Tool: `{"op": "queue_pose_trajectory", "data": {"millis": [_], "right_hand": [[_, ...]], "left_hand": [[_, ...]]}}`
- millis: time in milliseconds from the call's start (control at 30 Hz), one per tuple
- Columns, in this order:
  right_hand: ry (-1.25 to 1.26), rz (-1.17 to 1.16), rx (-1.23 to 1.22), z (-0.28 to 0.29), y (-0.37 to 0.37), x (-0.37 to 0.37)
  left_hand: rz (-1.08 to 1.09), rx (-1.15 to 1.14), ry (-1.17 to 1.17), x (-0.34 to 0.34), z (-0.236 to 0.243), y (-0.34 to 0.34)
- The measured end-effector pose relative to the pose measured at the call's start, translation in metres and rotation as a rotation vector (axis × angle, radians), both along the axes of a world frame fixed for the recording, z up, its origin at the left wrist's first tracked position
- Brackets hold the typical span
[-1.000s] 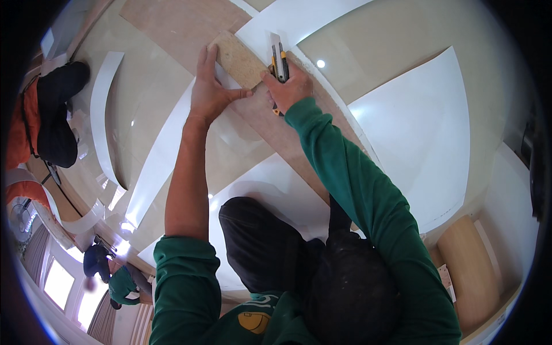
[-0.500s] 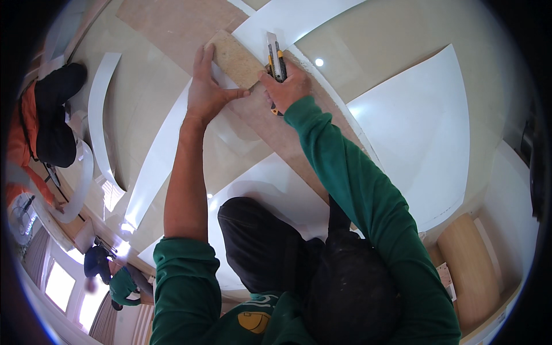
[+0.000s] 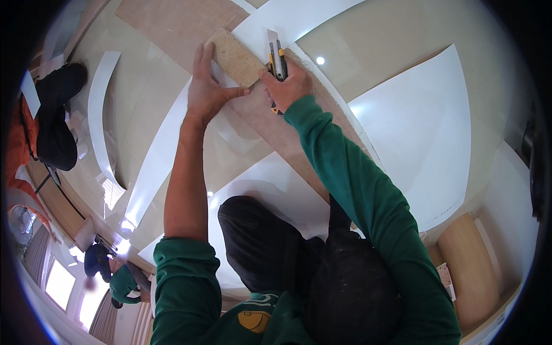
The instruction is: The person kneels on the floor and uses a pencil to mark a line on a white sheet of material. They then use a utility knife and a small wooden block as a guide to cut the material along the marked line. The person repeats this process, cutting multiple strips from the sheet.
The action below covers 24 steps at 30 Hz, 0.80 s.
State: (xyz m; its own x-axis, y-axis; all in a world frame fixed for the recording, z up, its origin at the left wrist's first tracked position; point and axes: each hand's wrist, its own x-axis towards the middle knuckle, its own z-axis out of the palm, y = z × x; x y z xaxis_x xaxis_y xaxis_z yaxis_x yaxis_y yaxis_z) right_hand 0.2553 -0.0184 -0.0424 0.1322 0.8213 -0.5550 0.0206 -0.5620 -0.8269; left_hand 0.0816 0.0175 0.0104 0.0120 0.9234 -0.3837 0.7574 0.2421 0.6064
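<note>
My left hand [image 3: 208, 92] grips a tan particle-board block [image 3: 234, 57], fingers along its left end and thumb at its lower edge. My right hand [image 3: 288, 86] holds a black, yellow and silver utility knife [image 3: 274, 53], blade pointing away from me, with the thumb touching the block's right corner. The block lies across a long pinkish-brown board [image 3: 276, 132] and the end of a white curved sheet [image 3: 299, 17]. Another white strip [image 3: 152, 167] runs under my left forearm. A large white sheet [image 3: 414, 132] lies to my right.
A narrow curved white strip [image 3: 100, 115] lies at the left. A co-worker in orange and black [image 3: 57, 121] is at the left edge, and more people [image 3: 115, 270] are farther off at lower left near windows. A wooden furniture piece [image 3: 466, 259] stands at lower right.
My hands, knife and block have shifted very slightly upward in view. The co-worker in orange has moved a white strip, now showing higher at the left edge.
</note>
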Motion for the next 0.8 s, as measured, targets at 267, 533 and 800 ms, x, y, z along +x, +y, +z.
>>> {"op": "queue_pose_trajectory", "data": {"millis": [267, 533, 800], "right_hand": [[-0.046, 0.011, 0.039, -0.011, -0.002, -0.002], [-0.047, 0.004, 0.055, -0.013, -0.002, 0.000], [-0.017, 0.011, -0.050, 0.000, 0.000, 0.000]], "left_hand": [[-0.008, 0.014, -0.009, -0.001, 0.000, 0.000], [-0.019, -0.002, -0.025, 0.002, 0.002, 0.001], [-0.025, 0.021, -0.031, -0.003, -0.004, -0.001]]}}
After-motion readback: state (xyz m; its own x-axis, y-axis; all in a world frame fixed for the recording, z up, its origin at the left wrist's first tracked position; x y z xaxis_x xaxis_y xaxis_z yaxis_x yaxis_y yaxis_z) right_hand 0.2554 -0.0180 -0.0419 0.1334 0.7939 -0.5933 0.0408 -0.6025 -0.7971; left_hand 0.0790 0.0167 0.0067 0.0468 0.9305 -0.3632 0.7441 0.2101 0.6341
